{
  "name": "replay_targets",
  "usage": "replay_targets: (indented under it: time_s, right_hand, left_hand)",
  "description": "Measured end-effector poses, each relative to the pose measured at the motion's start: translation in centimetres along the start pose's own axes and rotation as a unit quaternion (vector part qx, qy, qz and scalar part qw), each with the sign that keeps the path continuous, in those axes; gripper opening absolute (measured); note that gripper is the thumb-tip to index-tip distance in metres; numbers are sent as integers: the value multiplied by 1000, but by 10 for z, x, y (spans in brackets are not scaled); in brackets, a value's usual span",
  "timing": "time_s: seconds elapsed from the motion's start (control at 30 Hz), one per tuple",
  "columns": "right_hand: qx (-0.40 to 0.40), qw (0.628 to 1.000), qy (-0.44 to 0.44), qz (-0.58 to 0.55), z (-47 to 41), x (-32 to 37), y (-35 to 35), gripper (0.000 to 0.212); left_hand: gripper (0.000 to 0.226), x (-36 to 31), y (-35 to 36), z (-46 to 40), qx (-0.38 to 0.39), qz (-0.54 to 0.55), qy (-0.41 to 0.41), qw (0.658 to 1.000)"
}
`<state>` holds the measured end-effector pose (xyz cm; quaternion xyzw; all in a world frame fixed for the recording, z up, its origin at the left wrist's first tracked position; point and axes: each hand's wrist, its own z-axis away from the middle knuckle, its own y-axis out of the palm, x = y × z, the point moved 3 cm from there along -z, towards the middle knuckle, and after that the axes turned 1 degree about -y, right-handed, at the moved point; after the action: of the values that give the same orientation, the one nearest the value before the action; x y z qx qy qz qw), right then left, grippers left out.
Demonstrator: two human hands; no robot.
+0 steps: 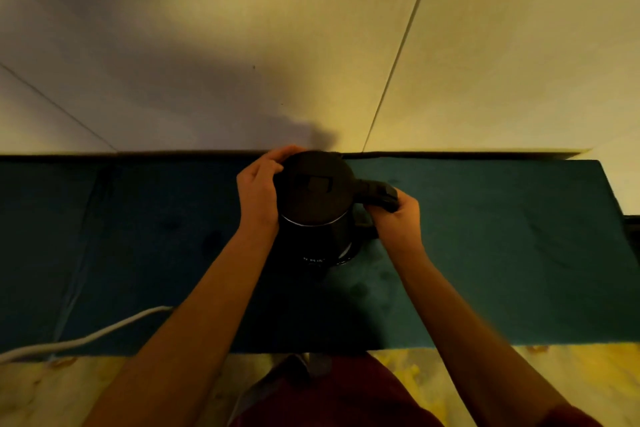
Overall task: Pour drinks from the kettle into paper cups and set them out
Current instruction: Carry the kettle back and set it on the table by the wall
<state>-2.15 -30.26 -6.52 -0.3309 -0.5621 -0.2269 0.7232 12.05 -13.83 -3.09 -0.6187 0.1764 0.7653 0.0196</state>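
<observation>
A black electric kettle [317,191] with a closed lid stands on a dark teal surface [485,236] near the wall, its handle pointing right. My left hand [259,191] curls round the kettle's left side at the lid's rim. My right hand [394,215] grips the handle [379,192] from below and the right. No paper cups show in the view.
A white cable [86,340] lies across the teal surface's front left corner. A pale wall [311,45] rises directly behind the surface. The surface's right end [609,191] stops near the frame's right edge. Patterned yellow floor [467,378] lies below.
</observation>
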Motion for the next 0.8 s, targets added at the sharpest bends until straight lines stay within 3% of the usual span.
replay_targets:
  time_s: [0.27, 0.57, 0.8]
  right_hand:
    - [-4, 1000, 12, -9, -6, 4, -7, 33]
    - [-43, 994, 94, 45, -21, -15, -25, 26]
    - [-1, 998, 66, 12, -6, -13, -23, 14]
  left_hand:
    - [38, 9, 16, -12, 19, 15, 6, 1000]
    - [37, 18, 38, -13, 47, -7, 18, 999]
    - [36, 19, 26, -3, 52, -24, 39, 998]
